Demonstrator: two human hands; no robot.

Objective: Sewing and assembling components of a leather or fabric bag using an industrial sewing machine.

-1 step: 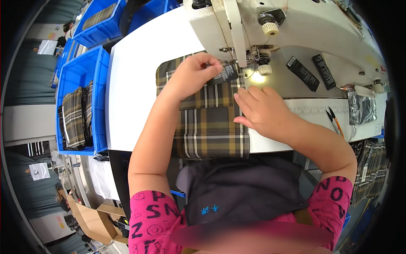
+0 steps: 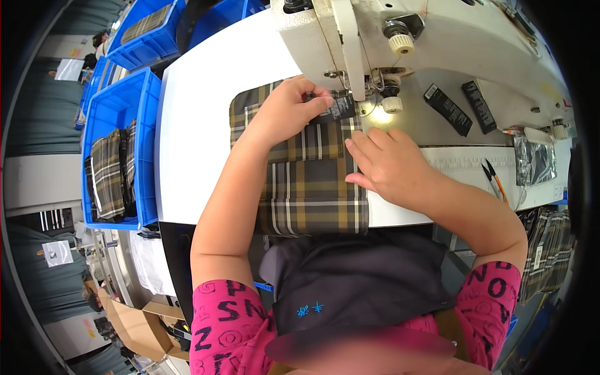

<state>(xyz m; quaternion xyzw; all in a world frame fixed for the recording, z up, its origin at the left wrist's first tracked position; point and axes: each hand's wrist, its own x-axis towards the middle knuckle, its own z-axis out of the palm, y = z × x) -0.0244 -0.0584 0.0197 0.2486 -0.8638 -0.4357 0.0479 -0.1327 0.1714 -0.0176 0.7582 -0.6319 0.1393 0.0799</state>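
Beneath the sewing machine's head [image 2: 312,47] lies a plaid cloth piece [image 2: 306,181] in dark grey, olive and white, its far right edge beside the presser foot and needle area. My left hand [image 2: 292,109] is closed in a pinch on a black label [image 2: 337,108] with pale print, which rests on the cloth's far part. My fingertips cover the label's left end. On the cloth's right edge, nearer to me, my right hand [image 2: 390,165] rests with fingers lightly bent, the thumb apart and nothing held. A small lamp lights the metal plate [image 2: 406,125] just right of the needle.
Two black labels [image 2: 447,109] lie on the machine bed at right. Nearer are a ruler strip [image 2: 462,162], an orange pen-like tool [image 2: 499,181] and a clear plastic bag [image 2: 535,161]. At left, a blue bin [image 2: 150,150] holds folded plaid pieces [image 2: 109,175]; more plaid cloth [image 2: 547,250] hangs at right.
My left hand has shifted very slightly to the right with the label, which now lies a little flatter toward the needle. My right hand looks unmoved.
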